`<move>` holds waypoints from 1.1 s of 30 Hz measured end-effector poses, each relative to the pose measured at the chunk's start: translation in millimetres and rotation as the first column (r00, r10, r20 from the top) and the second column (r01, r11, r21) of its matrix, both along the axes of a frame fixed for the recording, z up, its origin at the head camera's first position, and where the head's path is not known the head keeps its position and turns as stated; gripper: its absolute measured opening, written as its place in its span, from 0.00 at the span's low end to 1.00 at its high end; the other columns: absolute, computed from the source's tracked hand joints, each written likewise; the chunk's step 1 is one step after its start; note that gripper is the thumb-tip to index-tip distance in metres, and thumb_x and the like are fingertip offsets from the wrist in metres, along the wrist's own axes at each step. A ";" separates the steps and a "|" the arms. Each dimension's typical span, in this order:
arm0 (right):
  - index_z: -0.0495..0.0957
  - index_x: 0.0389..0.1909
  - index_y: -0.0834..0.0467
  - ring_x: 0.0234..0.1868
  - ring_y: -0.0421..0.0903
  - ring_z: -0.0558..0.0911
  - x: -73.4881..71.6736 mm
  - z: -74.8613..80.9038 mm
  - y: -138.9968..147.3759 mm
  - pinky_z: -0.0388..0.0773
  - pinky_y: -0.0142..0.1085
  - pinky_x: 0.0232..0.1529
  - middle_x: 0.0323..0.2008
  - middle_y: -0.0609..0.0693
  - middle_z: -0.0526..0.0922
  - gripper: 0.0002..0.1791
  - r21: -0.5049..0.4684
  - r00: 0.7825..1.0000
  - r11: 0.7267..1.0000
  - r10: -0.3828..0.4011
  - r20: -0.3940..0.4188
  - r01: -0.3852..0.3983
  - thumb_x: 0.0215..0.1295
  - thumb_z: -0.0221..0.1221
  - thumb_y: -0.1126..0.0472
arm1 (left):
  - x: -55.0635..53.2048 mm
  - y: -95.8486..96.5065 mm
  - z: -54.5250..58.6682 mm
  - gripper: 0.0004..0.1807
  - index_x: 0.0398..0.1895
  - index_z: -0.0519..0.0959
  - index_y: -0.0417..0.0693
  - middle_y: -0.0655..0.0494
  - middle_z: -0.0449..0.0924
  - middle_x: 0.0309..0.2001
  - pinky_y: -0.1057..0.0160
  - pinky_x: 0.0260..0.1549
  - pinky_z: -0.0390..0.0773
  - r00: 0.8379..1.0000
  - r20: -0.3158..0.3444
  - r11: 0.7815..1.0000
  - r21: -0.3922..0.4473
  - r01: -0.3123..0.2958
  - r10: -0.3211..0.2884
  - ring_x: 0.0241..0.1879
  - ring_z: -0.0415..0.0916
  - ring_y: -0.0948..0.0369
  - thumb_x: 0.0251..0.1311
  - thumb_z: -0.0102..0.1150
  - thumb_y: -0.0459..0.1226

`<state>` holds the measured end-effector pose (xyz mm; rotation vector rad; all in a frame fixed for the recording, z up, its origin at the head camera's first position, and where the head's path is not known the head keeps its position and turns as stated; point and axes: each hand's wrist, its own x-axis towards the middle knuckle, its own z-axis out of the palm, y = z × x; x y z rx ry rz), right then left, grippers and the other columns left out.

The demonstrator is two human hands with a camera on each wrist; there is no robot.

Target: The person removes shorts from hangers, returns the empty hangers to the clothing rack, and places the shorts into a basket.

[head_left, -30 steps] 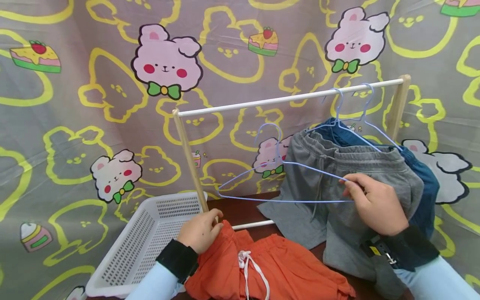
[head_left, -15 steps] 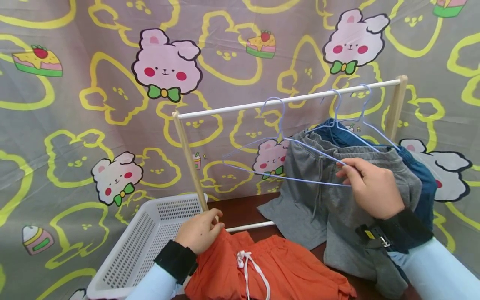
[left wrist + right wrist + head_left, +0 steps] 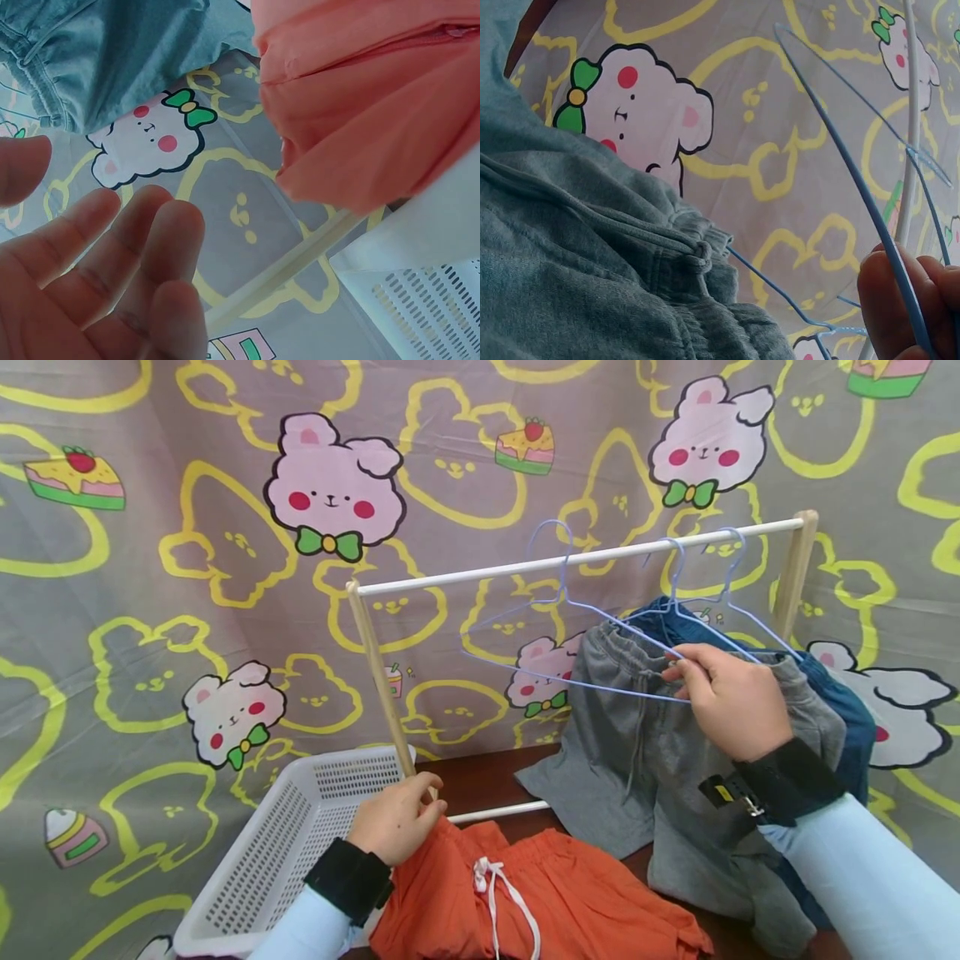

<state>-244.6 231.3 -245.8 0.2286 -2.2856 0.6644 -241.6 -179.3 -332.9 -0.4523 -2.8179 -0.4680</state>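
Observation:
My right hand point(image 3: 738, 702) pinches a light-blue wire clothes hanger point(image 3: 562, 678) by the right end of its sloping arm. Its hook stands above the white rail of the clothes rack point(image 3: 480, 574); whether it is over the rail cannot be told. Nothing hangs on this hanger. Orange drawstring pants point(image 3: 555, 893) with a white cord lie at the front. Beside their waistband and the rack's left post is my left hand point(image 3: 397, 818). In the left wrist view its fingers point(image 3: 124, 247) are loosely bent, thumb apart, holding nothing.
Grey drawstring pants point(image 3: 615, 727) and a blue garment point(image 3: 861, 727) hang on hangers at the rack's right, behind my right hand. A white plastic basket point(image 3: 197, 914) stands at the left. A patterned curtain point(image 3: 465, 485) covers the back.
My right hand has lifted the hanger up and slightly to the right, bringing its hook from below the rail to above it. The left hand has barely moved.

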 end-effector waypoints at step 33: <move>0.70 0.69 0.59 0.30 0.53 0.80 6.5 -40.1 -11.3 0.73 0.44 0.24 0.48 0.60 0.85 0.23 0.065 0.982 0.993 0.083 0.172 -0.095 0.77 0.52 0.58 | 2.2 -13.8 3.1 0.14 0.52 0.81 0.53 0.67 0.80 0.33 0.61 0.27 0.74 0.999 -0.016 0.999 0.024 -0.046 0.047 0.28 0.73 0.66 0.67 0.63 0.47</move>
